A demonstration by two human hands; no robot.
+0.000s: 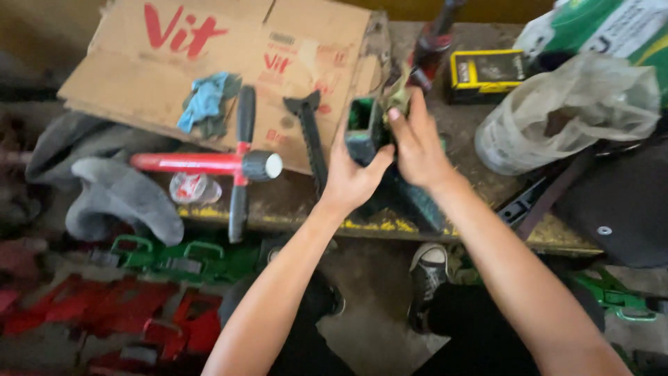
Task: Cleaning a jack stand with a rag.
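At the bottom of the frame, two bare forearms are seen rising toward the centre, above dark trousers and a black-and-white sneaker (429, 268) planted on the floor. Red metal parts (125, 313) are piled at the lower left, with green metal frames (181, 256) just beyond them and another green frame (612, 296) at the lower right.

At the centre, a dark green box-shaped part (367, 132) is held up over the near edge of the worn workbench (292, 202). It is gripped from below and the side by the left hand (351, 174), whose thumb is pressed against its face. The right hand (417, 143) is closed over the part's right side and top, where a crumpled olive rag (396, 94) is pinched under the fingers.

To the left on the bench, a red-handled tool (209, 163) with a black crossbar is laid across a flattened cardboard sheet (216, 59), with a blue cloth (207, 103) and a black toothed bar (311, 136) resting on the cardboard. A grey cloth (122, 195) is draped over the bench's left edge.

Farther off, at the upper right, a yellow-and-black case (486, 69) and a translucent plastic bag (567, 111) are seen.
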